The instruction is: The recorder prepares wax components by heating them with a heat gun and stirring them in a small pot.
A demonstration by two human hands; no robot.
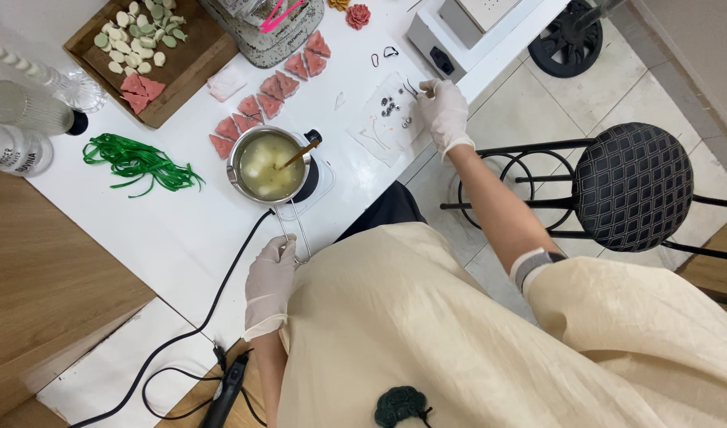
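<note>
My left hand [270,277], in a white glove, grips the wire handle [293,230] of a small steel pot [266,164]. The pot sits on a small white hotplate [320,178] and holds pale yellowish liquid with white lumps and a wooden stick [300,153]. My right hand [442,107], also gloved, reaches out to a clear plastic sheet [383,123] with small metal parts on it and pinches a thin wire piece [413,88] at its far edge.
Pink triangular pieces [260,103] lie beyond the pot. A wooden tray [153,47] holds green, white and pink pieces. Green strips [137,162] and clear bottles [19,127] lie at left. A black cord [205,317] trails off the white table. A black stool [629,186] stands at right.
</note>
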